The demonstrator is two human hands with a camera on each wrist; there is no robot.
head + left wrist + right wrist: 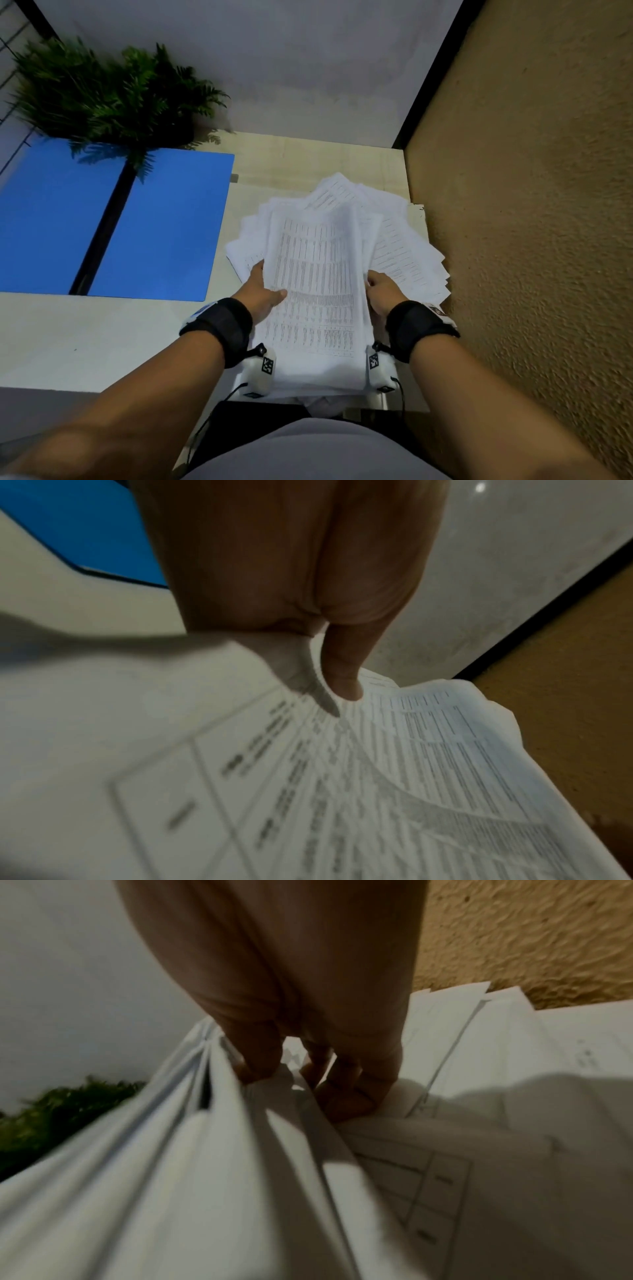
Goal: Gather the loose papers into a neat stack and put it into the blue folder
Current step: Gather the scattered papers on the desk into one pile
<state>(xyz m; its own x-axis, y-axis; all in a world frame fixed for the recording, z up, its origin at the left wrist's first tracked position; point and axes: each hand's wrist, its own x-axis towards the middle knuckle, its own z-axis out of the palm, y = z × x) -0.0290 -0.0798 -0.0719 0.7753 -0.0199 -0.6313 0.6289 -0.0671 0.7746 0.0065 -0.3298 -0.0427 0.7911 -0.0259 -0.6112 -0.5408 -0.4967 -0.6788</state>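
Both hands grasp the fanned printed papers (318, 274) at centre frame: left hand (263, 291), right hand (380, 291). Squaring remains; the blue folder (161, 222), left, lies open, unfilled.

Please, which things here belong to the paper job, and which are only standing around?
Belong to the job:
papers, held by left hand and right hand
blue folder, open on table

Only standing around:
plant

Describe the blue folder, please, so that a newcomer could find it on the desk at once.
Start at the green fern in the far left corner of the desk. Just in front lies the blue folder, open flat, left of the fanned white papers. It alone is bright blue, with a dark spine.
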